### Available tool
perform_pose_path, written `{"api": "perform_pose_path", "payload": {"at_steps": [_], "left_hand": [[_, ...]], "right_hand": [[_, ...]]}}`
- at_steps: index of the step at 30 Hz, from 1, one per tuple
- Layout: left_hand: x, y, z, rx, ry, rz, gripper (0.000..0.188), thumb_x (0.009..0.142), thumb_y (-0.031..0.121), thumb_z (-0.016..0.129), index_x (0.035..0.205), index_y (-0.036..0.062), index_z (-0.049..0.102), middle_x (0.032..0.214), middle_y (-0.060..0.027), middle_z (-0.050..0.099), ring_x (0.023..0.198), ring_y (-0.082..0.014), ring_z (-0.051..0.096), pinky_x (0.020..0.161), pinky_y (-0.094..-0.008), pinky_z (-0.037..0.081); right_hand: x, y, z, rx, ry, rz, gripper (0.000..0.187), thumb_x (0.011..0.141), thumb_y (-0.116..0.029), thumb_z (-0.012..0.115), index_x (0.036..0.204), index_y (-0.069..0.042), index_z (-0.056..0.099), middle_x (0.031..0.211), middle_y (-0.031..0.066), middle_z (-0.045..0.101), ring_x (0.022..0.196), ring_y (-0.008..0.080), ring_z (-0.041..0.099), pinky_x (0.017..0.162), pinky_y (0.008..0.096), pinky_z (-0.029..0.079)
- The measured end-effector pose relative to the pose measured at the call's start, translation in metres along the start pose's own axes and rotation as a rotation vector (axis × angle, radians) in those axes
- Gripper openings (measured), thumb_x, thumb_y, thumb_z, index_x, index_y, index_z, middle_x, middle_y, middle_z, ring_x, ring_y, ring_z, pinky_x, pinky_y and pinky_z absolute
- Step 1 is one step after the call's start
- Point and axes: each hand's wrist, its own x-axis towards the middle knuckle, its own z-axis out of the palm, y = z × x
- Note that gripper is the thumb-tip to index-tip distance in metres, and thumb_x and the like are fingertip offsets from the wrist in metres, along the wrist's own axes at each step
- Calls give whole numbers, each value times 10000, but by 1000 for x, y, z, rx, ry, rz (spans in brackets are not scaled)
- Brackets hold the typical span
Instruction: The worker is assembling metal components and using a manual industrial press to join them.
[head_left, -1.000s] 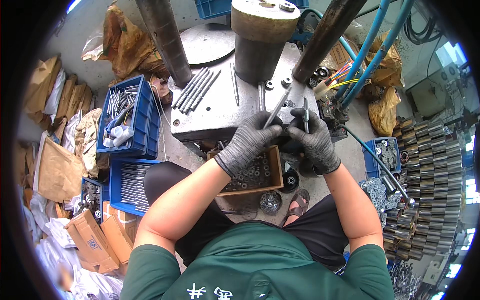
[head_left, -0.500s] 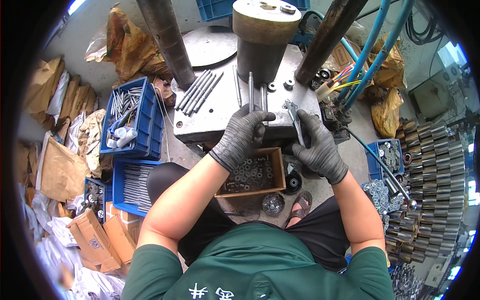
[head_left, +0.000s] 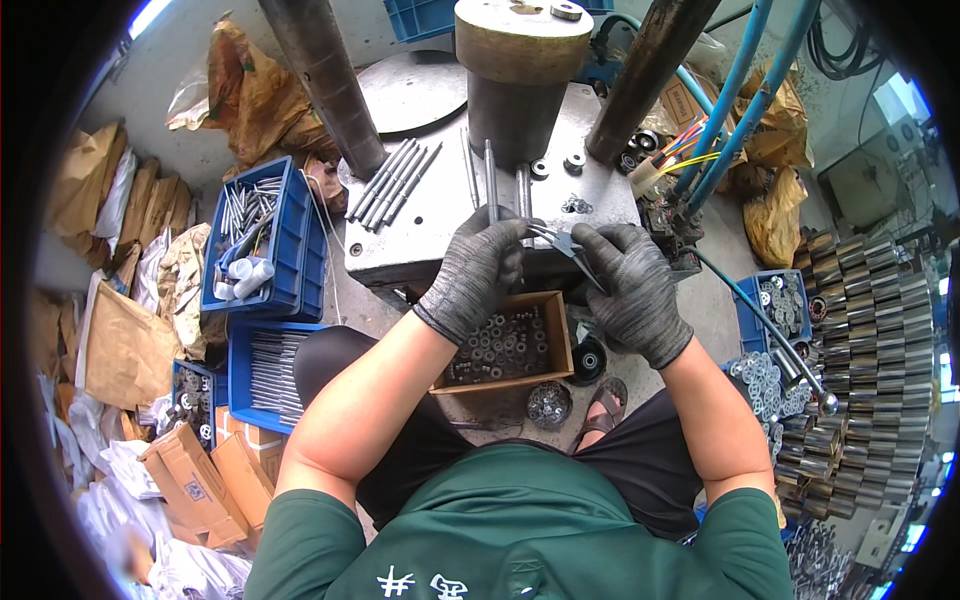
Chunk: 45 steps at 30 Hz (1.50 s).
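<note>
Gripped in my left hand [head_left: 474,270] is a slim metal shaft [head_left: 490,180], pointing away from me over the steel machine table [head_left: 435,225]. My right hand [head_left: 637,292] is closed around a pair of pliers [head_left: 567,247]. The plier tips reach left to the thumb of my left hand; whether they carry a small ring is too fine to tell. Both hands wear dark grey gloves. Small metal rings [head_left: 576,205] lie on the table just beyond the pliers. Another shaft [head_left: 470,170] and a thicker rod [head_left: 524,190] lie beside the held one.
Several shafts [head_left: 396,185] lie in a row at the table's left. A thick steel column [head_left: 515,110] stands behind, between two dark posts. Below my hands is a cardboard box [head_left: 503,383] of small parts. Blue bins [head_left: 312,240] stand left; stacked metal tubes [head_left: 865,370] fill the right.
My right hand has swung the pliers left, away from the small rings, and their tips now meet my left hand. The left hand keeps hold of the shaft, slightly shifted left.
</note>
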Motion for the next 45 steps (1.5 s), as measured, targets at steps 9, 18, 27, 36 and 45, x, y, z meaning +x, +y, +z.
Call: {"api": "perform_pose_path", "payload": {"at_steps": [9, 18, 27, 36, 45], "left_hand": [[-9, 5, 6, 287, -15, 169, 180, 1031, 146, 649, 1172, 34, 632, 760, -24, 636, 526, -48, 492, 462, -214, 404], [-13, 2, 2, 430, -30, 259, 285, 1063, 159, 606, 1297, 15, 681, 950, -57, 736, 656, -42, 595, 559, -196, 489], [-12, 1, -1, 885, -73, 603, 291, 961, 11, 680, 1246, 44, 733, 1043, -79, 724, 971, -153, 687, 874, -313, 577], [-24, 11, 1, 749, -285, 300, 329, 1010, 49, 643, 1335, 23, 687, 1054, -82, 732, 891, -121, 682, 818, -275, 580], [-27, 16, 5, 624, -388, -18, 394, 1097, 291, 589, 1374, 18, 656, 883, -43, 729, 620, -59, 599, 551, -215, 486]], "right_hand": [[-3, 13, 3, 126, -60, 103, 547, 800, 23, 685, 1340, -66, 691, 1164, 212, 720, 1030, 397, 714, 894, 436, 582], [-8, 36, -25, 528, -40, 484, 486, 915, -53, 707, 1394, 16, 657, 1093, 116, 762, 979, 163, 730, 889, 330, 586], [-12, 39, -44, 393, -166, 411, 509, 914, -21, 720, 1418, -6, 651, 1077, 44, 732, 969, 95, 647, 918, 290, 555], [-12, 39, -61, 637, -468, 426, 543, 879, 24, 729, 1416, 2, 651, 1171, 73, 761, 1062, 99, 666, 961, 290, 557], [-13, 29, -56, 658, -501, 414, 582, 836, 53, 759, 1406, -12, 663, 1226, 110, 775, 1123, 146, 704, 994, 326, 574]]}}
